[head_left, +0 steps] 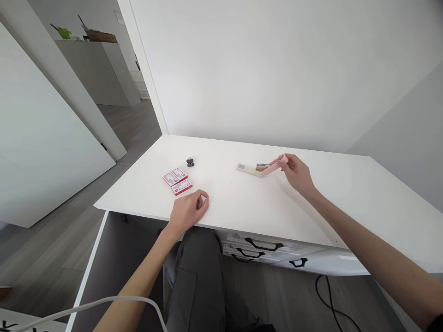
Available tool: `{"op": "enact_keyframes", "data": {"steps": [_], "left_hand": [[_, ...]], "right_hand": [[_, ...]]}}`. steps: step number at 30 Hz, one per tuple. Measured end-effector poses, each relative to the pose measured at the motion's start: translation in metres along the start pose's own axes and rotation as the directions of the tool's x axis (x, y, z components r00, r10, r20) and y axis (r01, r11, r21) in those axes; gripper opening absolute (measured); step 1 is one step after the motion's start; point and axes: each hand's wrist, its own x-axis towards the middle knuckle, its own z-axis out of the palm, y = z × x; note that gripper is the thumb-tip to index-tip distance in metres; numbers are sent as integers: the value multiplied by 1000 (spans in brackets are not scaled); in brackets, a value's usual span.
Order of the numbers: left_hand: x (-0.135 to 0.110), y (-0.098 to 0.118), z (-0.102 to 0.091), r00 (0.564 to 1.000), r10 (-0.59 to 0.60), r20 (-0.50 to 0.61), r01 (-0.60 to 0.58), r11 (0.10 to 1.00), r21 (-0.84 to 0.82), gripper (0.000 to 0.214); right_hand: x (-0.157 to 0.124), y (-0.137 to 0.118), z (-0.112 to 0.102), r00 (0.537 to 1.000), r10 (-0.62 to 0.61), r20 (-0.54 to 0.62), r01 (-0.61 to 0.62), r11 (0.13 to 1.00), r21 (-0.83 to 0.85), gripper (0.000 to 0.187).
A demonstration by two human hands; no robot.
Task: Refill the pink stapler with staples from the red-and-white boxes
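Note:
A stapler with a cream base and a pink top lies on the white desk, its top swung far back and its metal staple channel showing. My right hand grips the pink top by its raised end, fingers and thumb closed around it. Near the desk's front edge rests my left hand, its fingers curled in loosely with nothing visible in them. Just beyond it are small red-and-white boxes lying together. A small black clip-like thing stands behind them, too small to name surely.
The white desk meets a wall at the back. Drawers with black handles sit under its front edge. A white cable crosses the lower left, and a black cord lies on the floor. A doorway opens at the left.

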Motion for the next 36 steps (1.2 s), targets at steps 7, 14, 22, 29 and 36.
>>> {"op": "enact_keyframes", "data": {"steps": [7,14,22,29,36], "left_hand": [[-1,0,1,1000,4,0,-4,1000,14,23],[-1,-1,1,1000,5,-5,-5,1000,13,23],[-1,1,2,1000,-2,0,2,1000,7,21],[-1,2,1,1000,-7,-15,7,1000,13,22],[-1,1,2,1000,0,-27,0,1000,0,19]], "right_hand": [[42,-30,20,981,-76,180,124,955,-271,30],[68,-45,71,937,-43,347,201,879,-433,14],[66,-53,110,900,-85,427,274,873,-404,37],[64,-83,165,813,-230,536,424,863,-273,23],[54,-105,201,796,-295,529,361,932,-24,35]]}}
